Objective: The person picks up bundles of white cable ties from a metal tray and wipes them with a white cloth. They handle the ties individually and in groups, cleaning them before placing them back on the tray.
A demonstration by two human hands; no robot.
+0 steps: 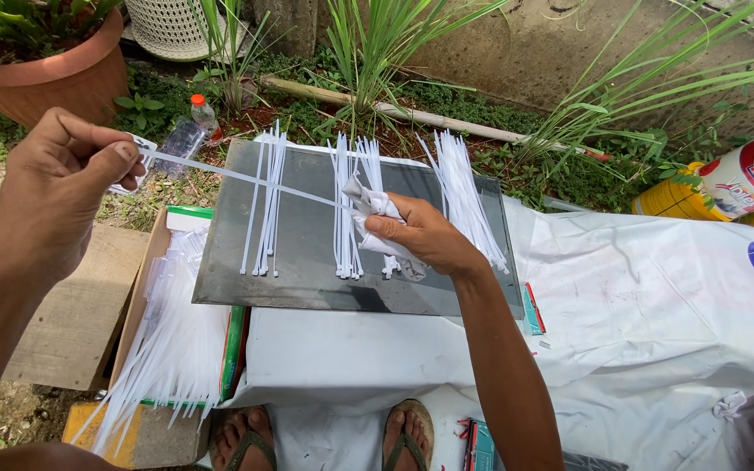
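My left hand [54, 187] pinches one end of a long white cable tie [237, 177] and holds it stretched out over the dark grey board [307, 270]. My right hand [425, 235] grips a crumpled white cloth [373, 214] wrapped around the other end of that tie. Three bunches of white cable ties lie side by side on the board: a left bunch [265, 209], a middle bunch [346, 209] and a right bunch [469, 196].
A cardboard box [176, 340] full of loose white ties sits at lower left. A white sheet [639, 305] covers the surface to the right. Paint tubs [743, 179] stand at far right, a clay pot [54, 74] and a plastic bottle [189, 131] behind. My sandalled feet [329, 440] show below.
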